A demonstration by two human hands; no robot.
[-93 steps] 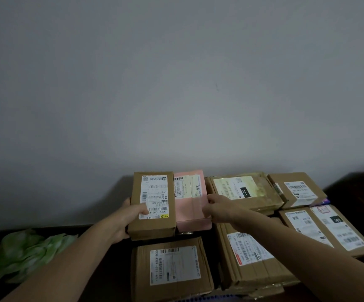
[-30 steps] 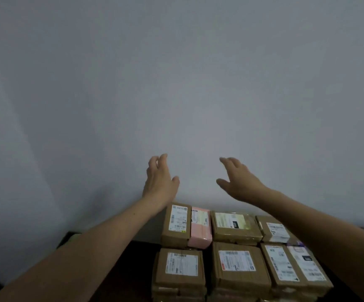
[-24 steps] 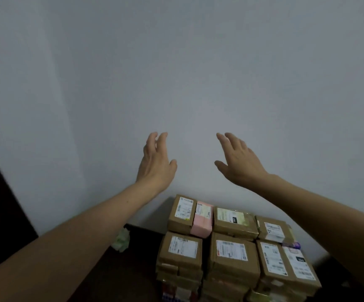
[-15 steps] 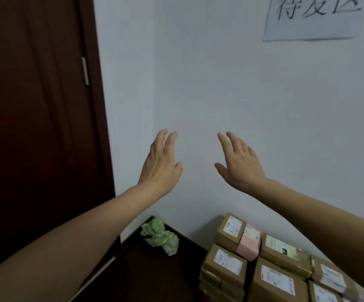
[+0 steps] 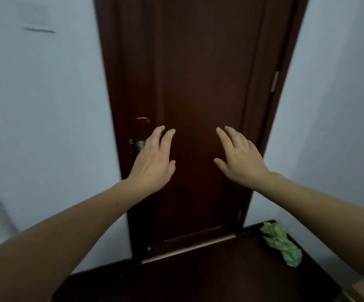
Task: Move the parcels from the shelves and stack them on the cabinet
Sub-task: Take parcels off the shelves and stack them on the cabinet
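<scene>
Though barely in view, cropped at btm-right edge: cardboard corner of a parcel [image 5: 359,294], on or just past dark cabinet top [image 5: 198,280], can't tell which. Near it, crumpled green wrap [image 5: 282,247]. Empty, fingers straight, raised apart before brown door [image 5: 198,73]: left hand [image 5: 152,162] & right hand [image 5: 241,163]. Prob. between-parcel step; next = find shelves (none in view), grip a parcel w/ both hands. No legible writing; wall mark [image 5: 39,30] too blurred.

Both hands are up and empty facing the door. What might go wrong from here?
1. The open left hand and right hand hover before the dark brown wooden door; knocking it seems possible.
2. The right forearm crosses above the crumpled green wad on the dark cabinet top and might sweep it off.
</scene>
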